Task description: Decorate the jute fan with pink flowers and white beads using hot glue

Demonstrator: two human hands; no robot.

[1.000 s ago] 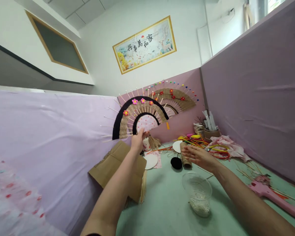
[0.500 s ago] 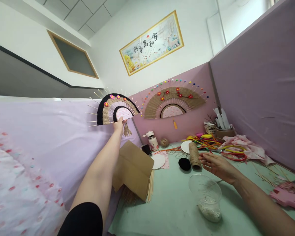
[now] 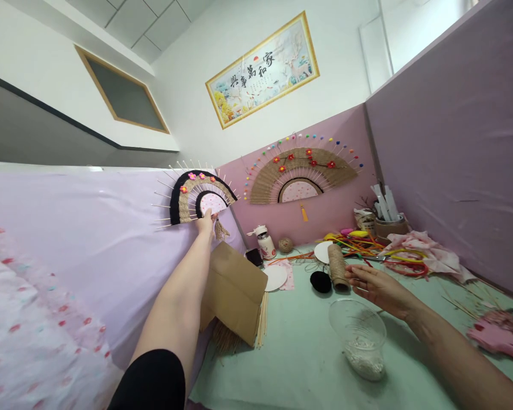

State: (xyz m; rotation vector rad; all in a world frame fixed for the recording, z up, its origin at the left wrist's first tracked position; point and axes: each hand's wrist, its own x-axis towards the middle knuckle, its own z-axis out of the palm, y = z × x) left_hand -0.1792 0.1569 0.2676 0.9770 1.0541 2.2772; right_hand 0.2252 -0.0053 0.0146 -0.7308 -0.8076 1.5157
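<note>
My left hand [image 3: 206, 222] reaches out to the left partition and is closed on the lower edge of a woven fan [image 3: 183, 200]. This fan has black and tan bands, small pink and red flowers, thin sticks fanning outward and a tan tassel [image 3: 221, 230]. Over the table my right hand [image 3: 378, 289] is open, its fingers stretched out and holding nothing. Beside its fingertips stands a spool of twine [image 3: 338, 267], with a ball of black yarn [image 3: 320, 282] to the left. Below it is a clear plastic cup [image 3: 363, 341] with pale bits inside.
A larger woven fan [image 3: 301, 176] hangs on the back partition. Folded cardboard [image 3: 237, 285] lies over thin sticks at the table's left. Around the back are a white bottle [image 3: 265, 242], a twine ball [image 3: 286, 245] and scissors [image 3: 406, 266]. A pink glue gun [image 3: 498, 339] lies right.
The fan in my left hand has come slightly lower and now looks closer against the left partition. My right hand stays nearly still.
</note>
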